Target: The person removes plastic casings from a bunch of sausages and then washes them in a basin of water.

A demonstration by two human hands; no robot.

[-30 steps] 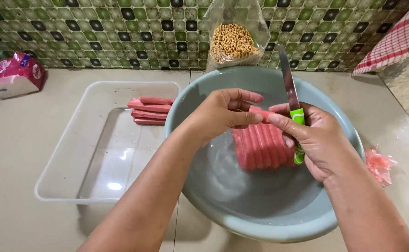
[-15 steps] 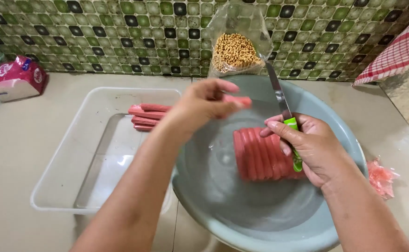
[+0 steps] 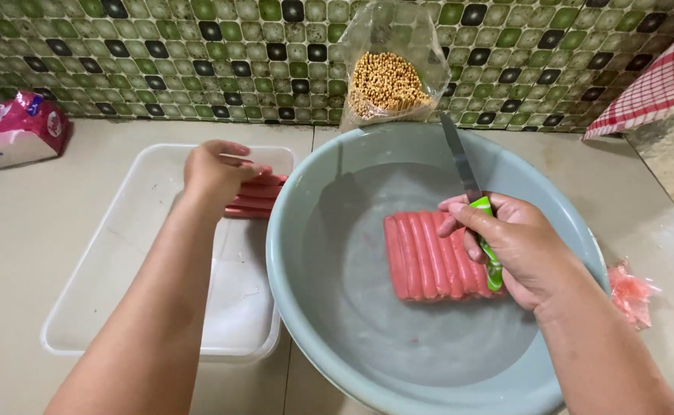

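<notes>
Our left hand point(image 3: 215, 170) closes on sausages point(image 3: 261, 194) inside the clear tray point(image 3: 106, 307), while our right hand point(image 3: 515, 247) clamps the knife point(image 3: 466, 178) blade-up, clear of the sausage row point(image 3: 437, 257) in the basin point(image 3: 314, 307).

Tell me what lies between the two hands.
In the head view, the basin's near rim and bare grey floor, then the row of sausages, lie between the left hand and right hand.

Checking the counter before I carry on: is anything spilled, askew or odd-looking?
One thing: a crumpled pink wrapper scrap lies loose on the counter right of the basin. The sausages lie in a neat row; nothing is spilled.
</notes>
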